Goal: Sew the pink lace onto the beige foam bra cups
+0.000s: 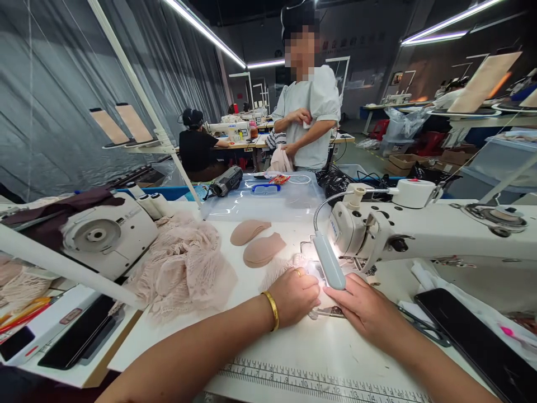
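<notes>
My left hand, with a ring and a gold bangle, is curled closed on pale pink lace fabric at the sewing machine's needle area. My right hand lies beside it with fingers stretched toward the same spot, the fingertips at the fabric's edge. Above the hands hangs a grey lamp on a bent metal neck, lighting the spot and hiding part of the needle area. The white sewing machine stands at the right. Two stacks of beige pads lie behind my left hand.
A heap of pink lace lies on the left. Behind is a clear plastic box. Scissors and a black phone lie at the right. A printed ruler runs along the front. A person stands beyond the table.
</notes>
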The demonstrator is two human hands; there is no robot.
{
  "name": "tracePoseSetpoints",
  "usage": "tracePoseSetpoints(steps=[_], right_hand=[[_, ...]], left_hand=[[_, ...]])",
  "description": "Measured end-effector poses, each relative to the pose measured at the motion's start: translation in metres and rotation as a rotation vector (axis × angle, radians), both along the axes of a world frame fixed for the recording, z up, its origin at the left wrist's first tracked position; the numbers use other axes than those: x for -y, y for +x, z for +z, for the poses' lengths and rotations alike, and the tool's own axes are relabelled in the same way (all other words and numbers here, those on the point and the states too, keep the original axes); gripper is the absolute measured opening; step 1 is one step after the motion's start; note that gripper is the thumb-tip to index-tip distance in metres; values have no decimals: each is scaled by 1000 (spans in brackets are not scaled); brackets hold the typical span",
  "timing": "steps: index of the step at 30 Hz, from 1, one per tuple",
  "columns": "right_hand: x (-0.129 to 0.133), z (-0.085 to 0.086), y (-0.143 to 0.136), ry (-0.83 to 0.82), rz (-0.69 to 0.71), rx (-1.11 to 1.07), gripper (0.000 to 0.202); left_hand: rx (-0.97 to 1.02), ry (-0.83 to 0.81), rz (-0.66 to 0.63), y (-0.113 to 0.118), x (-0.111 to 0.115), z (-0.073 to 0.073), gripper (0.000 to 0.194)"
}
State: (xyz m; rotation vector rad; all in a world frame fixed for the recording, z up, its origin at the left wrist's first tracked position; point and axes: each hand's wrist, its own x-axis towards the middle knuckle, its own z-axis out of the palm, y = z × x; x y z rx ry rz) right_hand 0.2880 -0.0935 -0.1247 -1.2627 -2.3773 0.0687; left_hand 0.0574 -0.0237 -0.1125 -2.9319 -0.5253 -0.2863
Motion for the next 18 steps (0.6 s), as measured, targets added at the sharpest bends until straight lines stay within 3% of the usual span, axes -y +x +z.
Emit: tracePoseSetpoints(steps=[11,18], right_hand=[[-7,-14,5,2,-113,57,25],[-6,-14,9,16,-116,103,24]], left_hand=[[82,-59,-214,13,-48,-10,21],[127,-66,-229,12,-52,-15,22]])
